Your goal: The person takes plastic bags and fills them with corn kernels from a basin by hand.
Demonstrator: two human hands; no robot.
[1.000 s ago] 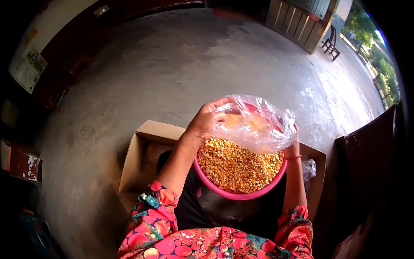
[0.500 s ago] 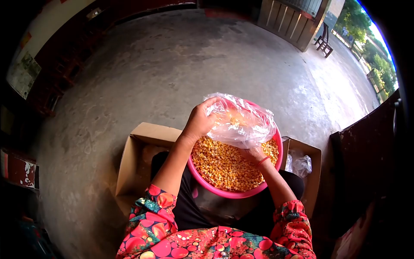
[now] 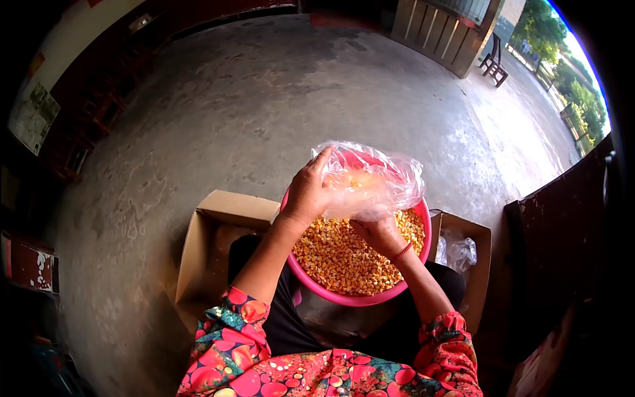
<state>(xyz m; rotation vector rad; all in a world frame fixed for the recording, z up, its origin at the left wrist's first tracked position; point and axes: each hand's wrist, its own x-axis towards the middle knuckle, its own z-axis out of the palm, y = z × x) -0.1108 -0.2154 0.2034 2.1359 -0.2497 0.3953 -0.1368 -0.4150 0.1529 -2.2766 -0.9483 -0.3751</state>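
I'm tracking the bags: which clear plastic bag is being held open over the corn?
The clear plastic bag above the pink basin, gripped by the left hand; the other bags lie untouched in the cardboard box.

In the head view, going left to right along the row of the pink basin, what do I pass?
Open cardboard box → left hand on the clear plastic bag → right hand over the corn kernels in the pink basin → second cardboard box with crumpled plastic → dark panel.

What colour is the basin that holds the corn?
Pink. The basin rim shows best in the head view, below the left hand and the bag.
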